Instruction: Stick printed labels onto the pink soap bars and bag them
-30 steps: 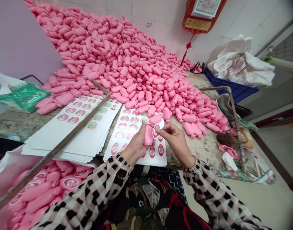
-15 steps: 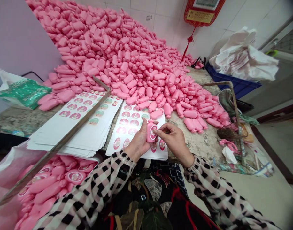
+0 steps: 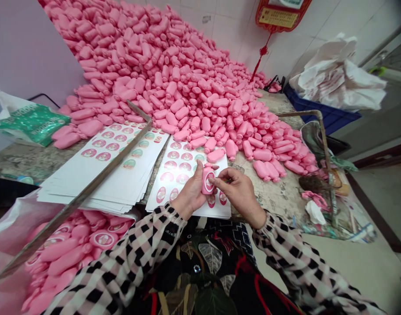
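A small pink bottle (image 3: 204, 187) is upright in my left hand (image 3: 191, 192), whose fingers wrap round it from the left and behind. On its front lies an oval pink-and-white sticker (image 3: 209, 177). My right hand (image 3: 241, 190) is closed in a pinch, with thumb and fingertips at the sticker's right edge. Below both hands a sheet of stickers (image 3: 161, 177) lies on the table, partly covered by the hands. Just beyond it, the near edge of a large heap of pink bottles (image 3: 174, 65) begins, some lying on the sheet's top edge.
A stack of sticker sheets (image 3: 88, 183) sits to the left, crossed by a metal bar (image 3: 98, 175). Lower left, a bag (image 3: 10, 227) contains labelled bottles. A green-and-white packet (image 3: 33, 122) stands far left. Another metal frame (image 3: 324, 148) and a blue crate (image 3: 331, 120) are on the right.
The view has shifted slightly. My left hand still holds the bottle, and my right fingertips stay at the sticker with hardly any visible movement.
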Demonstrator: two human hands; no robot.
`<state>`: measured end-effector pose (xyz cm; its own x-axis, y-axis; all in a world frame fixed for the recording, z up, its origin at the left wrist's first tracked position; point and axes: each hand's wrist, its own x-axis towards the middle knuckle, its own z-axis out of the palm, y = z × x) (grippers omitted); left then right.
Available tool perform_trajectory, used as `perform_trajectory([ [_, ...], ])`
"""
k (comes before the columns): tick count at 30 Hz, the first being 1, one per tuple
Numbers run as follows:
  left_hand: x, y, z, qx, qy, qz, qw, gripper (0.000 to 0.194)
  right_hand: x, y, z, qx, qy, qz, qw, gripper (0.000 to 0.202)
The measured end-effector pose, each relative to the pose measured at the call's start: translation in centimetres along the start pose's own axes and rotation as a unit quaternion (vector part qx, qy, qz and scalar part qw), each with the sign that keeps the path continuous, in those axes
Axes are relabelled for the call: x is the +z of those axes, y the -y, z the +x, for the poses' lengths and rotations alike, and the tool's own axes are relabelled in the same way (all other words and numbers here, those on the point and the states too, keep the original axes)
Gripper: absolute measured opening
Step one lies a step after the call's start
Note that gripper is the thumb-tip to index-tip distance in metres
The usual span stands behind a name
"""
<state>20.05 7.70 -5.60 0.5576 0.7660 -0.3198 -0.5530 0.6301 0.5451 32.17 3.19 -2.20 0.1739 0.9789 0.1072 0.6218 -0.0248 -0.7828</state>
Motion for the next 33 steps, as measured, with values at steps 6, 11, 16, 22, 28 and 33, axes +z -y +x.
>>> perform_trajectory([
  [6, 0.0, 0.0, 0.0, 0.0, 0.011, -0.015, 1.0, 0.059, 0.0, 0.1, 0.0, -0.008, -0.002, -0.024, 1.0, 0.025],
  [11, -0.1, 0.1, 0.1, 0.009, 0.021, -0.009, 1.0, 0.062, 0.2, -0.1, 0.1, -0.008, -0.006, -0.032, 0.999, 0.025],
  [16, -0.2, 0.0, 0.1, -0.008, 0.016, -0.002, 1.0, 0.068, 0.2, -0.2, 0.2, 0.0, -0.013, -0.018, 1.0, 0.026],
  [22, -0.4, -0.3, -0.7, -0.018, 0.076, 0.071, 0.994, 0.067, 0.3, -0.7, 0.0, 0.051, 0.038, 0.089, 0.994, 0.028],
  [28, -0.5, -1.1, -1.8, -0.038, 0.142, 0.184, 0.972, 0.058, 0.2, -1.6, 0.0, 0.08, 0.058, 0.096, 0.99, 0.024],
  [33, -0.7, -1.2, -2.0, -0.052, 0.151, 0.228, 0.961, 0.052, -0.6, -1.5, -0.3, 0.047, 0.027, -0.049, 0.997, 0.021],
])
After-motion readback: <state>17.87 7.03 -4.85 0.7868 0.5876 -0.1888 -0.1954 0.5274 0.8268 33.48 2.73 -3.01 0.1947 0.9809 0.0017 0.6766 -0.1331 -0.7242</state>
